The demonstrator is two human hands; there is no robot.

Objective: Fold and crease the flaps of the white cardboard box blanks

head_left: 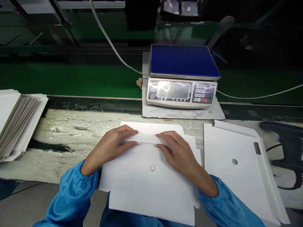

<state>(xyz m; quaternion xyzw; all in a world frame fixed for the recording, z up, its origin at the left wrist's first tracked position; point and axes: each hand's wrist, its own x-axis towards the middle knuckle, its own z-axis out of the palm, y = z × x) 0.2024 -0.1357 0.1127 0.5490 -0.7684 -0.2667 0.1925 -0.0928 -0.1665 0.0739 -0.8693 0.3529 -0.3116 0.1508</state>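
Note:
A flat white cardboard sheet (142,183) with a small round hole lies on the worktable right before me. My left hand (111,146) and my right hand (176,151) rest on its far part, fingertips pinched on a narrow folded flap (147,138) along a crease between them. Both hands' fingers are curled and pressed onto that flap. Blue sleeves cover both forearms.
A second white sheet (234,170) with a hole lies to the right. A stack of flat white sheets (16,121) sits at the left. A weighing scale (182,75) with a blue platform stands behind, beside a green conveyor belt (71,78) and white cables.

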